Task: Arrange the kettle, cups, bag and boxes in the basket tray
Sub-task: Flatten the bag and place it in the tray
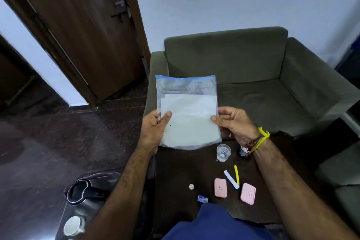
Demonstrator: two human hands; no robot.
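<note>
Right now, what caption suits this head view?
Both hands, left hand and right hand, hold a clear bag above the table.

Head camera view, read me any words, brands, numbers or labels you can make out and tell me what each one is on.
No text can be read in this view.
Small blue and white packet: print on it, too blurred to read.
Two pink boxes: each has a small white mark in the middle, too small to read.
Plastic bag, held by left hand and right hand: no lettering visible.
</note>
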